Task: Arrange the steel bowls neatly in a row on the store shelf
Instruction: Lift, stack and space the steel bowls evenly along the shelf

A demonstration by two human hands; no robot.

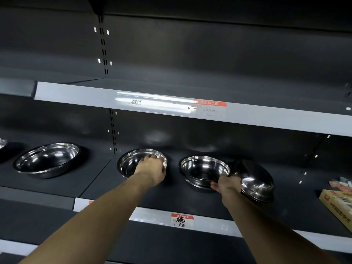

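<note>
Fingers of my left hand [152, 168] curl over the middle bowl's [133, 164] rim to square it on the shelf [106, 180]. Right hand [226, 184] grips what seems a tilted bowl [255, 180] beside the stack [204, 171], ready for the row's next spot.

You reach in under the upper shelf [266, 119], which caps the room above the bowls. On the lower shelf [106, 185], bare gaps lie between the large bowl [47, 159] at the left and the middle bowl [131, 164], and between that and the bowl stack [203, 170]. A tilted bowl [257, 180] crowds the stack's right side. Boxes [337, 204] block the right end; the front edge strip lies bare.
</note>
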